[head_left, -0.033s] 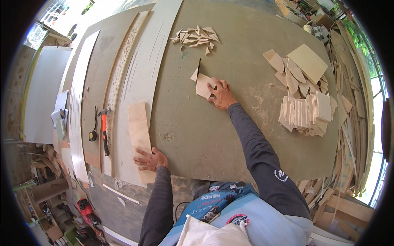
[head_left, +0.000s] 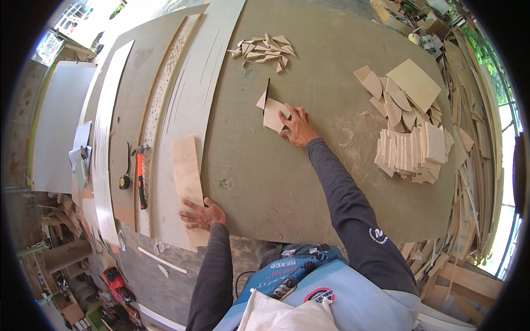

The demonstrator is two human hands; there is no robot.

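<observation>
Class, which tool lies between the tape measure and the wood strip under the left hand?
The hammer lies between the tape measure and the wood strip under the left hand; the head view shows it.

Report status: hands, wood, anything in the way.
Right hand on small wood piece. Left hand on long wood strip. Thin dark blade or slot at piece's left edge. Hammer left of strip.
</observation>
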